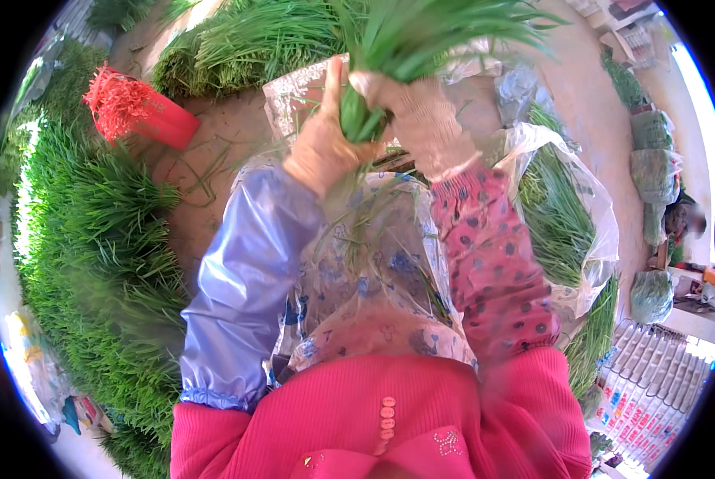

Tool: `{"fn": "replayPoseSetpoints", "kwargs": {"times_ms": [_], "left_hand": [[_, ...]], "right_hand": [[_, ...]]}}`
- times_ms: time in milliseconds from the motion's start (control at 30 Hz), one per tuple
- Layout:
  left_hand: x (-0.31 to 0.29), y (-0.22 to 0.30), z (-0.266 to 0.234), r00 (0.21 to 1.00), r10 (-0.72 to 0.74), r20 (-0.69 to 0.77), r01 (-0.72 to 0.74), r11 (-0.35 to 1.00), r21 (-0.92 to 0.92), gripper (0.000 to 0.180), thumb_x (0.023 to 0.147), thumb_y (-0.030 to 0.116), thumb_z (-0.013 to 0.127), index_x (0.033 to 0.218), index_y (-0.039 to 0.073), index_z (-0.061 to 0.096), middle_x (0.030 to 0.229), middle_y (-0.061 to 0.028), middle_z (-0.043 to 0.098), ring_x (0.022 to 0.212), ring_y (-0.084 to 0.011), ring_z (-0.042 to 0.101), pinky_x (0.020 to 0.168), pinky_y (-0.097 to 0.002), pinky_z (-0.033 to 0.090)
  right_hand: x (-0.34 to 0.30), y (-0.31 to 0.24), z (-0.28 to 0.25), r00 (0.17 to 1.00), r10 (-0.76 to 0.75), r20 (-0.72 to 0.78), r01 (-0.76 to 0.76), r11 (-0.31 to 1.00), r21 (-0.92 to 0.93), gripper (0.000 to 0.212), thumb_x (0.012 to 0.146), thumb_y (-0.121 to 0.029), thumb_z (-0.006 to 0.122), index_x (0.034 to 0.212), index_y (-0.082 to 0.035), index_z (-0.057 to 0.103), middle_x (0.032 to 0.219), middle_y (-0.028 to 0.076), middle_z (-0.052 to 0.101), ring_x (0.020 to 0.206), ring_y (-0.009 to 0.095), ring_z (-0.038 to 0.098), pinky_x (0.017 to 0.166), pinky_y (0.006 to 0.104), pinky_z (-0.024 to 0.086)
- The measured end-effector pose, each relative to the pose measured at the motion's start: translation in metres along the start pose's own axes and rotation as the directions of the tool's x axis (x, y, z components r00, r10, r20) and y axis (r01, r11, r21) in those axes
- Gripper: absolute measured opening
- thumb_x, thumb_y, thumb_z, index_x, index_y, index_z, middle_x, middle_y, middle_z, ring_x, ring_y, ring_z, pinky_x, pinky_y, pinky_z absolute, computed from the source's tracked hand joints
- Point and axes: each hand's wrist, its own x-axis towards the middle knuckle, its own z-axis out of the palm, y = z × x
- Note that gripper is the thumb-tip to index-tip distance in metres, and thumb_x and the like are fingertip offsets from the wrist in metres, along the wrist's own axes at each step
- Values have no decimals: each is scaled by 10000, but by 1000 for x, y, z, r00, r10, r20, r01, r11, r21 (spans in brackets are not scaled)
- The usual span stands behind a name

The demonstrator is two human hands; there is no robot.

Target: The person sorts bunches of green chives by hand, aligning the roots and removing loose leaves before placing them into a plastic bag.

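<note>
Both gloved hands clamp one bunch of long thin green chive-like leaves (405, 40) held up in front of the chest: left hand (321, 144) wrapped round the stalk end, right hand (421, 120) closed just above it. Looks light, soft, floppy and bruisable; best gripped at the dense stalk base. Clear plastic bag (565, 215) of greens sits right; red tassel bundle (122, 100) left.

Bright daylight, right-edge glare, fisheye warp
</note>
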Motion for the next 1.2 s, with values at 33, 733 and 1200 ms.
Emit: {"fn": "replayPoseSetpoints", "kwargs": {"times_ms": [33, 733, 1200], "left_hand": [[14, 3, -6, 1000, -6, 10, 6, 1000, -31, 1039, 674, 256, 855, 1492, 80, 238, 1286, -83, 575, 1212, -235, 526, 1106, -384, 346], [56, -167, 25, 816, -557, -153, 524, 825, -211, 358, 844, 171, 690, 1155, 51, 557, 893, -83, 612, 795, -191, 616, 676, -346, 541], [156, -27, 184, 969, -248, 18, 183, 664, -725, 432, 711, -11, 750, 1093, 82, 572, 905, 6, 567, 889, -95, 537, 842, -293, 519]], "right_hand": [[13, -4, 6, 994, 16, -108, -1, 991, 135, 558, 727, -363, 757, 1140, -16, 610, 981, 96, 684, 875, 192, 653, 776, 325, 519], [76, 113, 48, 913, 408, -24, -404, 909, 103, 564, 641, -346, 790, 1111, -64, 655, 1007, 137, 709, 936, 295, 681, 857, 353, 528], [40, 86, -132, 941, -127, -312, 45, 966, -255, 153, 728, -124, 707, 831, -15, 679, 786, 42, 670, 676, 127, 594, 619, 297, 472]]}}
